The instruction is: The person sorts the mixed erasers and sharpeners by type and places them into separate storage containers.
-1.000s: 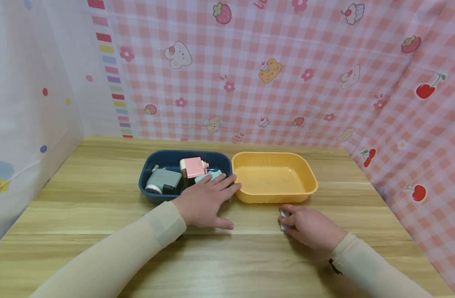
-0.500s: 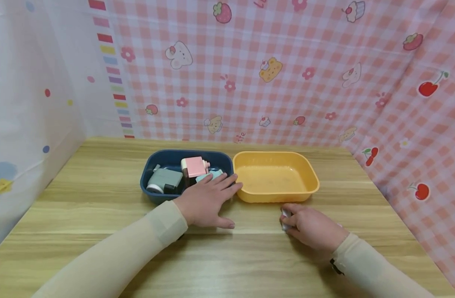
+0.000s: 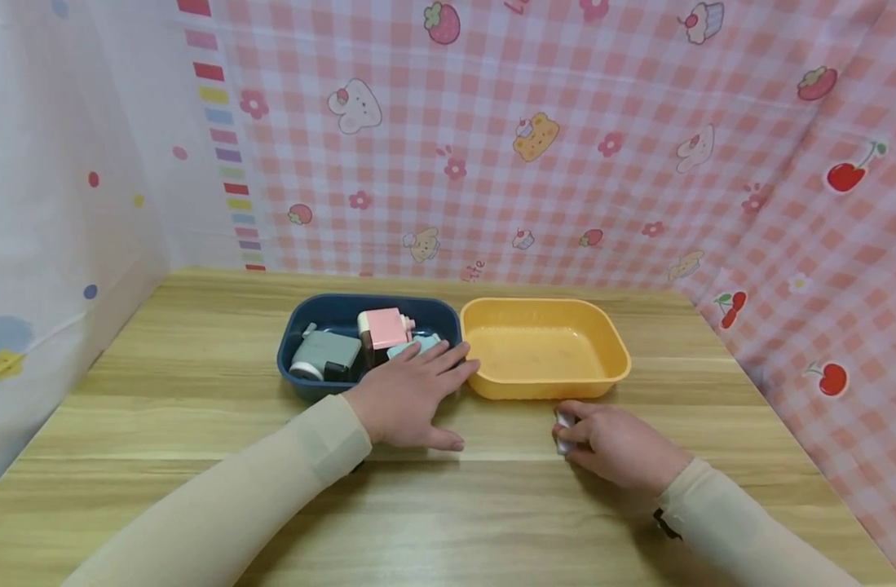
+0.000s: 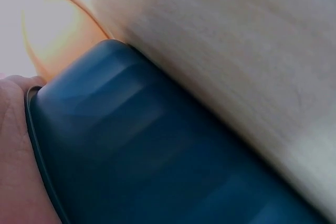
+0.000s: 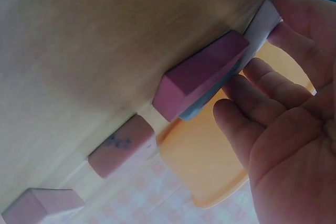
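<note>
My left hand (image 3: 411, 399), fingers spread, rests over the front right rim of a navy blue bin (image 3: 301, 391). In the right wrist view my right hand (image 5: 291, 103) pinches a small white block (image 5: 261, 27) between thumb and fingertips, on the table before the yellow bin (image 3: 546, 390). Beside it lie a dark pink wedge-shaped block (image 5: 202, 72) with a grey-blue piece (image 5: 207, 98) along it, a salmon block with blue marks (image 5: 123, 145) and a pale pink block (image 5: 44, 205). In the head view my right hand hides these other blocks.
Inside the navy bin are a grey-green boxy item (image 3: 332, 352) with a white round part, a pink box-shaped item (image 3: 385, 328) with a nozzle-like end, and a light blue item (image 3: 425, 342) partly under my left fingers. Both bins stand side by side near the patterned cloth (image 3: 418, 163).
</note>
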Motion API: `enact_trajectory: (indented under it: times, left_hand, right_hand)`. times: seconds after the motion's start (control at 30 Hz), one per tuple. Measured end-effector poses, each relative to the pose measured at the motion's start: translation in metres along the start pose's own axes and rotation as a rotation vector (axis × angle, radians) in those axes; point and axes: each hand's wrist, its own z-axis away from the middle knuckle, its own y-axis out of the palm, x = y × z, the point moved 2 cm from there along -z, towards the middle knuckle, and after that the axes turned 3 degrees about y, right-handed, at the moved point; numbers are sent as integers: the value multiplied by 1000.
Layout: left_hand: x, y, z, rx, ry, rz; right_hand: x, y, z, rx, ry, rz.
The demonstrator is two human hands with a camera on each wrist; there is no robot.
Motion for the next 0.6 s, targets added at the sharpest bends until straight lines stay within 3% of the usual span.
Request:
enact_trajectory:
  times: [0.6]
  left_hand:
    - [0, -1, 1, -3, 5, -5]
  right_hand:
    - [-1, 1, -1, 6, -3, 32]
